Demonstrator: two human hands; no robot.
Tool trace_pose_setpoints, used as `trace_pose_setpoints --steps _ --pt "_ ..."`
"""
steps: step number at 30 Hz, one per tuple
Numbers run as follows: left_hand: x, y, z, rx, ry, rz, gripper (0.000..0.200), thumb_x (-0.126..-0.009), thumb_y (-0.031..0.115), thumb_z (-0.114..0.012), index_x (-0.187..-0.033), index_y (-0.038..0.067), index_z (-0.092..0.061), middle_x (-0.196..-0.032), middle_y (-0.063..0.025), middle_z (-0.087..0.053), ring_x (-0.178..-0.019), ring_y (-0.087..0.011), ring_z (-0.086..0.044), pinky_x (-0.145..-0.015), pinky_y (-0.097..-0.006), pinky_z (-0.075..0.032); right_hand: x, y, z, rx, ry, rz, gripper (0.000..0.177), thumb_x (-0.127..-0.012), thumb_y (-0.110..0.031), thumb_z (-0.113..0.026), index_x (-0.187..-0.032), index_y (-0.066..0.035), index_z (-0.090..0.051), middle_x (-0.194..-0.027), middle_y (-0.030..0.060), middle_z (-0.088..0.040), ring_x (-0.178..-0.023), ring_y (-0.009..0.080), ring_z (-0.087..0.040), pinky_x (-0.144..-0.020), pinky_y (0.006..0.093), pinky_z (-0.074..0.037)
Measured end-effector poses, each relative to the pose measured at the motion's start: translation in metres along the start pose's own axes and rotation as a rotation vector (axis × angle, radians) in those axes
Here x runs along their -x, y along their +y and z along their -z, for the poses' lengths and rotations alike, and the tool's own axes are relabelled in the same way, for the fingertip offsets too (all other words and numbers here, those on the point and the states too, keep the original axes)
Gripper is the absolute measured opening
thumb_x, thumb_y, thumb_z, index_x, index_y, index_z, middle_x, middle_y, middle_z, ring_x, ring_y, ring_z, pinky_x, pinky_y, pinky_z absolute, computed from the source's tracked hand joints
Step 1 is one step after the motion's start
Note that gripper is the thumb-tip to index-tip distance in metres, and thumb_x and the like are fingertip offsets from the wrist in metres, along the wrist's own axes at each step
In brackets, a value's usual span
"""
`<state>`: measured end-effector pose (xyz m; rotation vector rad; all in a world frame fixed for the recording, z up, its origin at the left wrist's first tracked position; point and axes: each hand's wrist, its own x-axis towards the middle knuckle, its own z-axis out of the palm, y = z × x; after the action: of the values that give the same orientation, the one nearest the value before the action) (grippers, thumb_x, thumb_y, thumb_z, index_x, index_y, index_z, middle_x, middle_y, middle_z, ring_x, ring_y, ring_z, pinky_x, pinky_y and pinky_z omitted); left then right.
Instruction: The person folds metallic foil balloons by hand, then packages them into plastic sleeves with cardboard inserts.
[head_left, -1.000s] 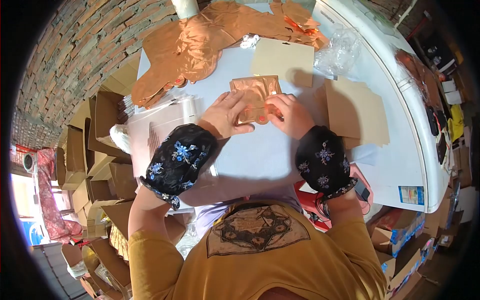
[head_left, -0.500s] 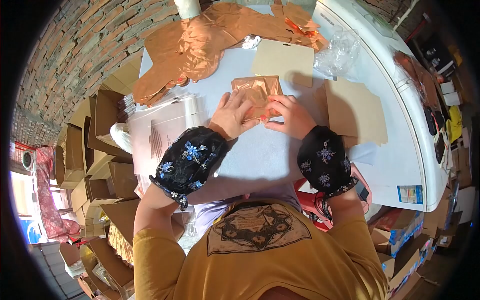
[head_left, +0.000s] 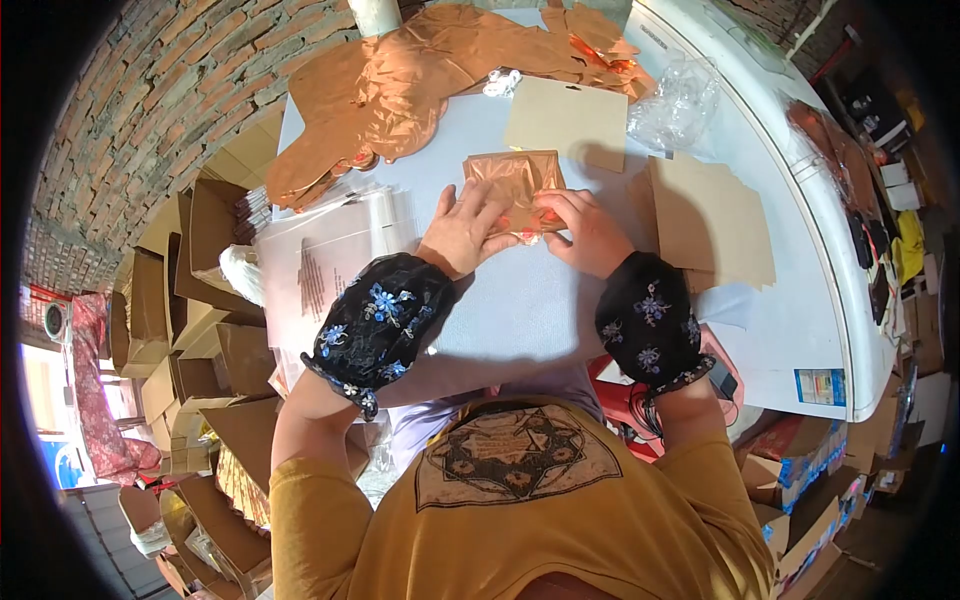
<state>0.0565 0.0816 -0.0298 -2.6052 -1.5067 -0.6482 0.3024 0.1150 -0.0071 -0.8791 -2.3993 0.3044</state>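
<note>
A shiny copper-brown folded plastic sheet lies on the white tabletop, with creases running across it and small red and white patches at its near edge. My left hand holds its left side, fingers on top and thumb along the near edge. My right hand grips the near right corner, fingers bent over it and thumb below. Parts of the sheet are hidden under both hands. Beyond it lies a beige card with a small slot at its top.
A heap of copper-brown sheets covers the table's far side. Clear plastic sleeves lie left; more beige cards and crumpled clear plastic lie right. Cardboard boxes stand to the left; a brick wall rises behind.
My right thumb has drawn back from my left thumb, down and to the right, uncovering more of the sheet's near edge. My left hand has hardly moved.
</note>
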Motion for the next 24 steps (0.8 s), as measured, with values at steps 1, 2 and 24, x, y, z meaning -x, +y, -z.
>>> trace_pose_setpoints --steps 1,2,24 --pt "0.0 0.001 0.001 -0.008 -0.017 0.011 0.06 -0.09 0.053 -0.058 -0.132 0.011 -0.051 -0.136 -0.0191 -0.047 -0.132 -0.0358 -0.042 -0.109 -0.0574 -0.029 0.0 -0.001 0.0 -0.001 0.01 0.001 0.041 -0.077 -0.01 -0.069 -0.116 -0.007 -0.058 -0.126 0.0087 -0.06 -0.11 0.0308 -0.055 -0.097 0.0393 -0.046" --pt "0.0 0.002 0.002 -0.016 -0.034 0.021 0.062 -0.091 0.055 -0.057 -0.135 0.011 -0.049 -0.137 -0.0192 -0.047 -0.132 -0.0347 -0.042 -0.11 -0.0571 -0.028 0.0 -0.001 0.0 -0.004 0.01 -0.001 0.041 -0.077 -0.01 -0.069 -0.116 -0.007 -0.058 -0.126 0.0087 -0.06 -0.11 0.0307 -0.055 -0.097 0.0391 -0.046" --pt "-0.005 0.011 -0.005 -0.01 0.047 0.077 0.059 -0.088 0.043 -0.064 -0.133 0.007 -0.054 -0.14 -0.0197 -0.046 -0.135 -0.0366 -0.039 -0.113 -0.0545 -0.023 0.002 -0.002 -0.026 0.121 0.213 0.026 0.032 -0.075 -0.009 -0.07 -0.107 -0.006 -0.064 -0.119 0.0071 -0.063 -0.114 0.027 -0.057 -0.094 0.0377 -0.049"
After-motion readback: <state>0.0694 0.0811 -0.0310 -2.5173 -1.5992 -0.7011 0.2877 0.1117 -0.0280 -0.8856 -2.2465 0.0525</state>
